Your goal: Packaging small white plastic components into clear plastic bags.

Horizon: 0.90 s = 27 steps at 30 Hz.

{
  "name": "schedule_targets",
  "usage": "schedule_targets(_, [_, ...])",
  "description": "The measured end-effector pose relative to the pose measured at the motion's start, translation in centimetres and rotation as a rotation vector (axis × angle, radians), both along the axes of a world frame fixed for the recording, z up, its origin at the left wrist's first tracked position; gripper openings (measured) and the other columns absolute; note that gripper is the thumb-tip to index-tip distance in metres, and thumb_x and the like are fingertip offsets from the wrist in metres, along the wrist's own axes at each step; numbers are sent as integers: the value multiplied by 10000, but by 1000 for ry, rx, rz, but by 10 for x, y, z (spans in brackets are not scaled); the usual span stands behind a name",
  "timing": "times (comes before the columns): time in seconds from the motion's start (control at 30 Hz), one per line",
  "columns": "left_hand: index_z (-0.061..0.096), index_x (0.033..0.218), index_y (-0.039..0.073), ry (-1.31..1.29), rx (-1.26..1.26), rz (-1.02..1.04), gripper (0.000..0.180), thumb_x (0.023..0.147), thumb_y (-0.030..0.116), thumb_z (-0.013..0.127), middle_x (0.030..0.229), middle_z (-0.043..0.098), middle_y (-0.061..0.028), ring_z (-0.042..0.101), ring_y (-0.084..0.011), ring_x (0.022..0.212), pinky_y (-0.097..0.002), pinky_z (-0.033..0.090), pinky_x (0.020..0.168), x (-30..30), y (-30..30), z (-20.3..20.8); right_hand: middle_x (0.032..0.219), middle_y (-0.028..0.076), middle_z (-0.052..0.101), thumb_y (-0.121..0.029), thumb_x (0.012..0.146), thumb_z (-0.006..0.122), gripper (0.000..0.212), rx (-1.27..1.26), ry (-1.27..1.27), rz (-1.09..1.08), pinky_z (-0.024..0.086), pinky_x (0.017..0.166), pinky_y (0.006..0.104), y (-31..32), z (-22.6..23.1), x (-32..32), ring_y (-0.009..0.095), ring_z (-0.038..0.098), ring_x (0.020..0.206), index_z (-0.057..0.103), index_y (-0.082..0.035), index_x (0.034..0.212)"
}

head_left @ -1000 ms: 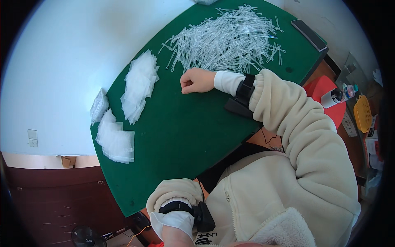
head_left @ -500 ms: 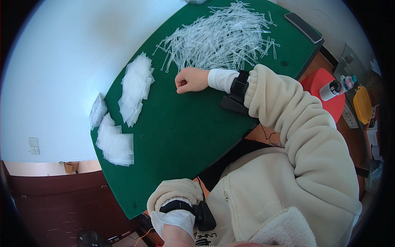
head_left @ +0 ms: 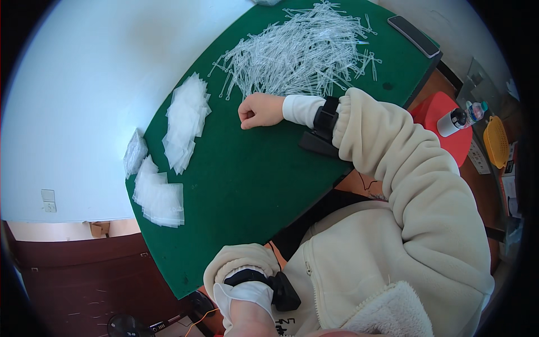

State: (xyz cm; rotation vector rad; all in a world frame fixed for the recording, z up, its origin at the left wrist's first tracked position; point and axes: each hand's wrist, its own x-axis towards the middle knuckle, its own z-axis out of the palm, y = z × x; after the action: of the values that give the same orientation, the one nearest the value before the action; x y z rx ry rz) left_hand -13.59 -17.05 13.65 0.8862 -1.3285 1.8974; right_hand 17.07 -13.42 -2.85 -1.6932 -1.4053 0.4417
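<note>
Heap of thin clear plastic sticks (head_left: 306, 53) lies on the green bench (head_left: 241, 185) just beyond the right hand (head_left: 261, 110), whose grip is clenched into an empty fist resting on the cloth. The sticks mostly point away from it. The left hand (head_left: 247, 314) is well apart at the lower edge, its grip out of sight.

Views: we have one, the head camera, so nothing is shared with a second view.
Position: worn on our head, above the near edge of the green table (head_left: 241, 185).
Direction: we look steeply down; our cream jacket (head_left: 404, 247) fills the lower right.
Orientation: upright, unmirrored; the table runs diagonally up to the right.
Nearness: our right hand (head_left: 259, 110) sits mid-frame, the pile of clear plastic sticks (head_left: 303, 53) farther off.
Lens: fisheye, edges bending, dark corners.
</note>
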Motion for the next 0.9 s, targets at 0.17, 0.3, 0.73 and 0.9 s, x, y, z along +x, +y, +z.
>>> schedule_targets(0.17, [457, 1204, 11, 4, 57, -81, 340, 908, 178, 446, 1307, 405, -121, 339, -304, 1206, -486, 270, 981, 9, -3, 0, 676, 78, 595, -249, 743, 628, 234, 1, 14, -9, 438, 577, 307, -1, -4, 2, 185, 561, 629, 601, -16, 740])
schedule_targets(0.3, [465, 1187, 15, -63, -10, 23, 335, 898, 185, 456, 1280, 430, -122, 359, -302, 1182, -472, 283, 960, 13, -5, 6, 685, 89, 600, -259, 733, 629, 242, -9, 35, -5, 442, 588, 322, -1, -2, 1, 211, 571, 645, 605, -18, 737])
schedule_targets(0.73, [468, 1186, 16, -109, -36, -6, 335, 900, 188, 456, 1284, 429, -121, 362, -301, 1181, -476, 285, 960, 16, -6, 2, 686, 90, 602, -256, 729, 625, 236, -20, 2, -20, 449, 599, 330, -4, 0, 0, 218, 577, 653, 607, -21, 738])
schedule_targets(0.9, [465, 1196, 14, 113, 177, -346, 342, 903, 191, 457, 1297, 417, -119, 346, -305, 1200, -486, 272, 976, 13, -11, -4, 650, 65, 585, -223, 760, 616, 215, 4, -20, -5, 435, 555, 287, -1, 1, -2, 155, 550, 595, 595, -10, 742])
